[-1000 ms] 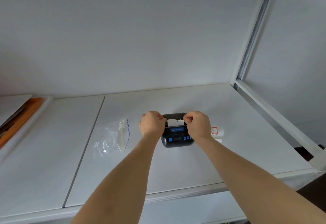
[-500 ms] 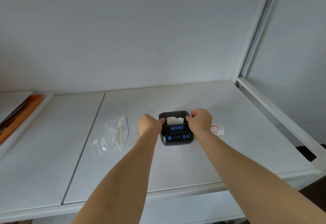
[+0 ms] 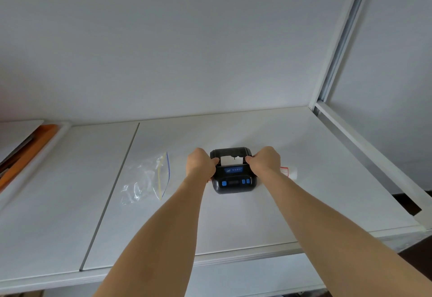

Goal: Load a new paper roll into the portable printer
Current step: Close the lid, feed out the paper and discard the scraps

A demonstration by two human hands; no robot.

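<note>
Small black portable printer flat on the white shelf, blue buttons and a blue label on its front, white paper showing in the open bay (edge ragged). Left hand and right hand curled, gripping its two sides.

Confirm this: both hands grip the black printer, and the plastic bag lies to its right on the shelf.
Not quite. In the head view the plastic bag lies left of the printer, not right. Both the left hand and right hand do grip it on the shelf.
</note>
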